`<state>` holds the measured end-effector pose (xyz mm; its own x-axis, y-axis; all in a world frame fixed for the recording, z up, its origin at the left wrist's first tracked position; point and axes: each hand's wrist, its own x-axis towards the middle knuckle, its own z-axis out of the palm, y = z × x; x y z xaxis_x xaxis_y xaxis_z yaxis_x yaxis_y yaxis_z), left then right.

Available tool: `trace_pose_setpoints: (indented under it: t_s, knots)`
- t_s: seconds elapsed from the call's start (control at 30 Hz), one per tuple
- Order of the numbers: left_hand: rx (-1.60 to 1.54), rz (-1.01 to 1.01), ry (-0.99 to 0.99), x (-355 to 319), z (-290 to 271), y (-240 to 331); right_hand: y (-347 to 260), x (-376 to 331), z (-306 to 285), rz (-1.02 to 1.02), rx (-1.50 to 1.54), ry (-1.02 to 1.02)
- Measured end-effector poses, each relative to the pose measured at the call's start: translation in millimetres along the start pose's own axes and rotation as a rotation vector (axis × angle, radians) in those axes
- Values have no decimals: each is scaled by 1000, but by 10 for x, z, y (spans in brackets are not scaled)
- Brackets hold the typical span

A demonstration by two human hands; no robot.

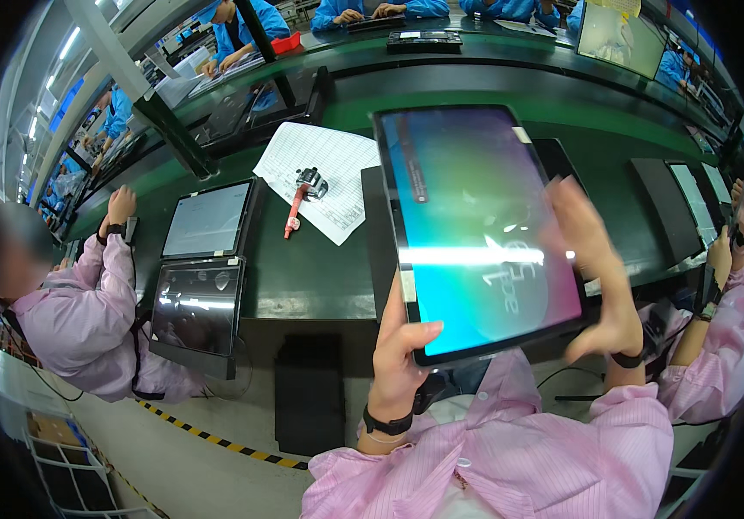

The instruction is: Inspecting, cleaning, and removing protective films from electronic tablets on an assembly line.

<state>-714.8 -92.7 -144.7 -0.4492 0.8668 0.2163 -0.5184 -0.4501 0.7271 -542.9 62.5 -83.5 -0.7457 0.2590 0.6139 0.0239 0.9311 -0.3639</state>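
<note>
A tablet (475,225) with a lit, many-coloured screen is held up, tilted, above the front edge of the green bench. My left hand (402,359) grips its lower left corner, with the thumb on the front edge and the other fingers mostly hidden behind. My right hand (601,268) is at the tablet's right edge, somewhat blurred; its fingers are stretched out and its thumb is spread apart below. Whether it touches the screen I cannot tell. Black wristbands are on both my wrists. Partly hidden behind the tablet is a dark flat panel (375,229) on the bench.
Left of the tablet, a printed sheet (337,156) lies under a small metal-and-red item (303,195). Two tablets, one grey-screened (206,221) and one dark (194,303), are farther left beside a pink-sleeved co-worker (86,285). Another co-worker's arms (718,294) are at right.
</note>
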Motion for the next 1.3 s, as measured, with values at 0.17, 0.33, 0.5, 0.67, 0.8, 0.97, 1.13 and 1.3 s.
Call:
trace_pose_setpoints:
  t_s: [0.17, 0.33, 0.5, 0.67, 0.8, 0.97, 1.13, 1.3]
  knots:
    - [73, -266, -13, 17, 157, 175, 102, -111, 339, 799, 1210, 513]
    - [-84, -319, -204, -16, -95, 49, 69, -147, 505, 1053, 1399, 796]
    - [-46, -265, -287, -15, -157, -98, 270, -296, 577, 1132, 1272, 735]
    - [-13, 103, -139, -24, 32, -318, 480, -527, 605, 1006, 1333, 666]
    - [2, 219, -75, -104, 82, -345, 397, -537, 611, 1024, 1265, 744]
    - [95, 227, -98, -88, 134, -298, 334, -483, 600, 1063, 1271, 802]
    - [195, 384, 107, -135, 188, -287, 237, -359, 597, 1039, 1301, 829]
    - [282, 290, 152, -179, 106, -212, 370, -498, 593, 1012, 1270, 859]
